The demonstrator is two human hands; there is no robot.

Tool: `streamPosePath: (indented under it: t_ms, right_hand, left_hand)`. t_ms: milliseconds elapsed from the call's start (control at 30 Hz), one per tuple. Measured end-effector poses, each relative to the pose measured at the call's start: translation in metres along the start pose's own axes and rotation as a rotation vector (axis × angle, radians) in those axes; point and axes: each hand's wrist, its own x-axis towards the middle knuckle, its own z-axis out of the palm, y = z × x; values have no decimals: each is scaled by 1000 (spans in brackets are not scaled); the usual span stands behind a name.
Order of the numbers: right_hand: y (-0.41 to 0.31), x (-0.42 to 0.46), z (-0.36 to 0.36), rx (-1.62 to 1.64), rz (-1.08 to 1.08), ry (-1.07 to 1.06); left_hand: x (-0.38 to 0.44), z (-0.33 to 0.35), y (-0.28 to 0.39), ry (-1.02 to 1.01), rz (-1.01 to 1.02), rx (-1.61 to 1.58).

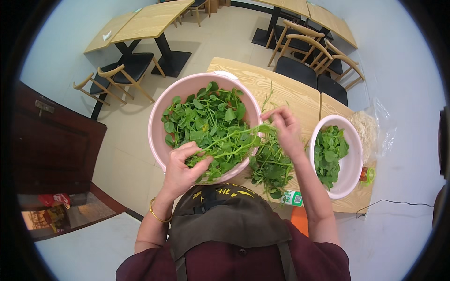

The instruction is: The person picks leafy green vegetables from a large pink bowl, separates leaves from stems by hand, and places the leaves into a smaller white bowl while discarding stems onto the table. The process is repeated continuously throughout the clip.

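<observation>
Over the near side of a large pink plastic basin [153, 140], my left hand [184, 168] grips a small bunch of leafy green stems [228, 138]. These stems stretch rightward across the basin's rim. At their right end is my right hand [286, 131], slightly blurred, with its fingers curled; whether it pinches a stem cannot be made out. Inside the basin lies a broad heap of leafy greens [200, 116]. Beneath and beside my right hand, a pile of long-stemmed greens [272, 172] rests on the wooden table [291, 91].
A smaller pink basin [346, 179] at the right holds loose leaves [330, 151]. Beyond it are a clear plastic bag [385, 128] with pale dry strands and a small jar [367, 175]. A green-and-white packet [292, 198] bearing a printed code lies by the table's near edge. Chairs [295, 70] stand behind.
</observation>
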Motion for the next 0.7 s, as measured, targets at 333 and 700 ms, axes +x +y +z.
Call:
streamPosePath:
  t_ms: [333, 700]
  right_hand:
    - [-32, -47, -7, -776, -650, -385]
    - [-18, -104, -48, -295, -33, 228]
  left_hand:
    - [6, 6, -4, -87, -103, -247]
    - [-6, 76, -4, -405, -296, -439]
